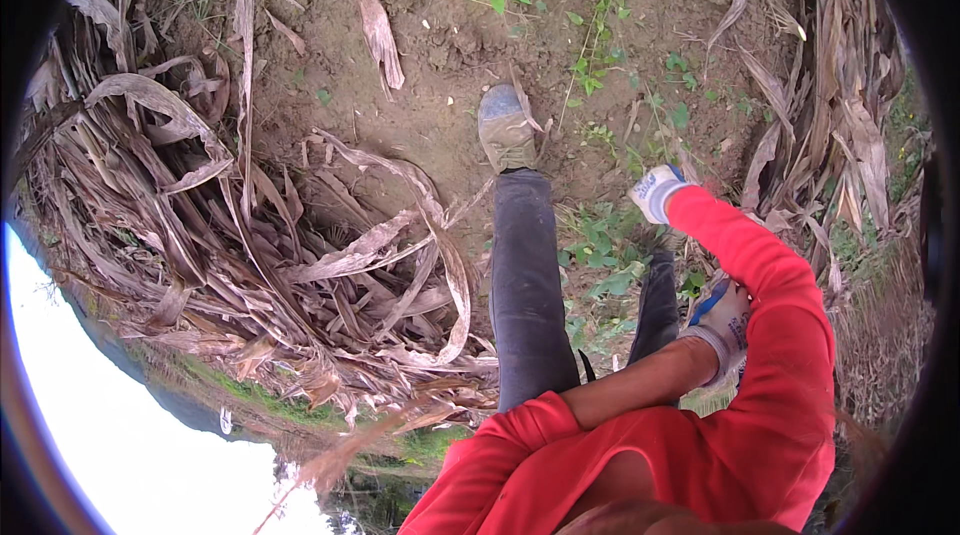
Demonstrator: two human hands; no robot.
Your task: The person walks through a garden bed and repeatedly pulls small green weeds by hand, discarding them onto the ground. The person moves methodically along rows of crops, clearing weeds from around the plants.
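Note:
My right hand (657, 191), in a white glove with blue parts and dark print, reaches forward over low green plants; its fingers are largely turned away, so any hold is unclear. My left hand (722, 321), in a similar glove, crosses in front of my body to the inside of the bent right arm. The red sleeve partly covers its fingertips, and what it touches cannot be told. Dry maize leaves (855, 107) hang in a bundle to the right of both hands. Between them and my legs grow green leafy weeds (600, 242).
A large heap of dry maize stalks and leaves (247, 257) fills the left side, with long curled leaves (450, 265) reaching towards my leg. My shoe (507, 126) stands on bare brown soil (420, 115). A green vine (589, 70) trails across the ground ahead.

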